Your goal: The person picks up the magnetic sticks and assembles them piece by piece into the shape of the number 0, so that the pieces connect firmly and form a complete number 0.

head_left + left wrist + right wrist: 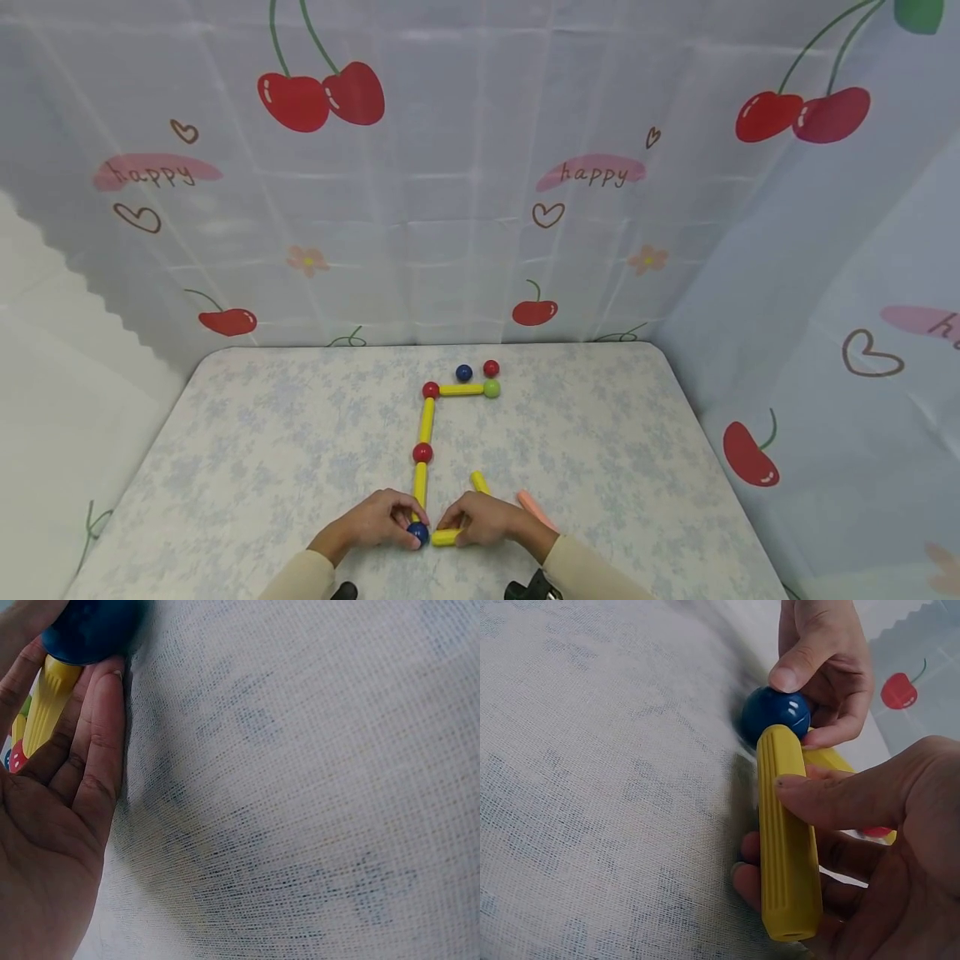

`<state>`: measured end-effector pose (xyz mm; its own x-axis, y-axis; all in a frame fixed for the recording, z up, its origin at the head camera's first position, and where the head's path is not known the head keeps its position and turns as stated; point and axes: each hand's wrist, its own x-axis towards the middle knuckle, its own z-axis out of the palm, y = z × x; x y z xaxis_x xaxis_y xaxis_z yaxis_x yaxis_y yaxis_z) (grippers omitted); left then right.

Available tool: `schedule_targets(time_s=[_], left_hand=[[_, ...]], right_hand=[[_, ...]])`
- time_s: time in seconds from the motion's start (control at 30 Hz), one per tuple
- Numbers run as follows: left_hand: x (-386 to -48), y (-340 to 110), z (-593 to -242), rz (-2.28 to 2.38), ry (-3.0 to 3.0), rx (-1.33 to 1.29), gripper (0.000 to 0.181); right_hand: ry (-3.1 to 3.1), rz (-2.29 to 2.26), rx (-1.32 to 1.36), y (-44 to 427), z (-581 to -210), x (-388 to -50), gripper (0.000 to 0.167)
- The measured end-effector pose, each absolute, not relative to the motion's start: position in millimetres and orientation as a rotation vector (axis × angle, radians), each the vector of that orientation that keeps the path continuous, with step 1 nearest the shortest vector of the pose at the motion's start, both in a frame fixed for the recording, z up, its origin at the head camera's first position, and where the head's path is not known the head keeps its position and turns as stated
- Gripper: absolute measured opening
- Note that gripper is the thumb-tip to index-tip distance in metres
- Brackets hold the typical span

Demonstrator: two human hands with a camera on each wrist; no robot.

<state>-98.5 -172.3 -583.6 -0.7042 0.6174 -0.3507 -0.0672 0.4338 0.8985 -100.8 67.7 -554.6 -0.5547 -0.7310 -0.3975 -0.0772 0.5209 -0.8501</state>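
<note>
Tablecloth (pixel 300 433): I see blue-mottled white.
Left hand (pixel 381 520): curled, pinching a blue ball (pixel 418 534) at the rod chain's (pixel 427 421) near end.
Right hand (pixel 483 518): pinching a yellow rod (pixel 787 847) just beside that ball.

Reading "happy" in thin, dark, handwritten-looking lower-case letters on a pink brushstroke (pixel 157 172) at the left of the white printed curtain (pixel 450 108), hanging behind the worktop (pixel 585 417). Repeating "happy" in the same lettering on a second pink brushstroke (pixel 592 172), right of the curtain's middle. Starting with "h" on a third pink brushstroke (pixel 911 317), on the right-hand side curtain (pixel 810 275), then running past the head view's edge and being cut off.
</note>
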Motion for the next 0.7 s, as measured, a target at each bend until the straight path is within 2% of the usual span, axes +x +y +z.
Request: schedule_targets(time_s=[0.47,0.7], left_hand=[[-97.2,-170.5,-576.7,1.326,1.994,0.454,0.023],[-97.2,-171.1,-577.0,1.324,1.995,0.462,0.023]], right_hand=[[1.974,-1.075,-0.686,67.5,-560.4,-103.7,0.026],[1.985,-1.125,-0.613,70.1,-556.2,-103.6,0.023]])
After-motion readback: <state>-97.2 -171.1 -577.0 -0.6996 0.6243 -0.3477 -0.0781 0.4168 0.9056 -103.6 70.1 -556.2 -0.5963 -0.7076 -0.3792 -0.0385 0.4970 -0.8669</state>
